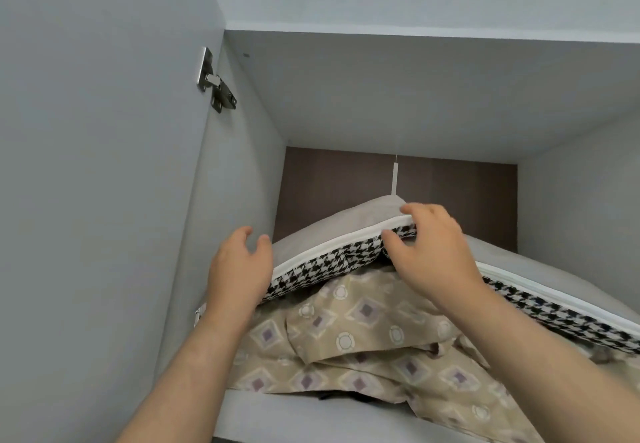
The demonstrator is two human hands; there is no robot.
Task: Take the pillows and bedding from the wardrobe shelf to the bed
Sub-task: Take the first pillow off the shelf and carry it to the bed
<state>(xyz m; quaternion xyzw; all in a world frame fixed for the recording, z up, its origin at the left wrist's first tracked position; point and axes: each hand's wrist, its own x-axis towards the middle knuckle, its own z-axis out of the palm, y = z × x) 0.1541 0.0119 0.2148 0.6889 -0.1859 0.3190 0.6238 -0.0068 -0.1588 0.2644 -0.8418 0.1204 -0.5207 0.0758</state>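
1. Two hands are up on the shelf. My right hand (436, 252) pinches the white-piped edge of the grey, houndstooth-sided pillow (346, 231), thumb under, fingers over.
2. My left hand (239, 269), fingers spread and loose, sits at the pillow's 9 o'clock corner, gripping nothing.
3. Beneath lies the beige diamond-print bedding (363, 335), overhanging the white wardrobe shelf (277, 411) at 6 o'clock.
4. Risk, I judge: a one-sided pull drags that bedding off.

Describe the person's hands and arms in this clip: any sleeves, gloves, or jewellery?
Both arms are bare from the frame's bottom edge up to the wrists, with no sleeve in view. The left hand and right hand wear no gloves. No rings, watch, or bracelet are visible on either one. The picture shows no markings on them.
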